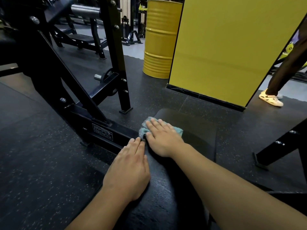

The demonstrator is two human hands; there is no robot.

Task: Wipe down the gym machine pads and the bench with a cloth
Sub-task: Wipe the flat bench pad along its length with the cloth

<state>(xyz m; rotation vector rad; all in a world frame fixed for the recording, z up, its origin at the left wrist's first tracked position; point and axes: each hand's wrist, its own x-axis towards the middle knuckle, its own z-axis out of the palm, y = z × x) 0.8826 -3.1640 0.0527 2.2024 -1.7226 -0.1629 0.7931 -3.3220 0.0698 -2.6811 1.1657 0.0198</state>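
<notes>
A long black padded bench (191, 127) runs from the bottom of the view toward the middle. A teal cloth (178, 130) lies on its left side near the far end. My right hand (163, 138) presses flat on the cloth with straight fingers, covering most of it. My left hand (129, 170) rests flat on the bench's left edge, just behind the right hand, holding nothing.
A black machine frame (103, 131) with a white label stands left of the bench on speckled rubber floor. A yellow pillar (224, 50) and yellow drum (159, 39) stand beyond. A person's leg and pale shoe (271, 98) are at far right. Another black frame leg (280, 145) is right.
</notes>
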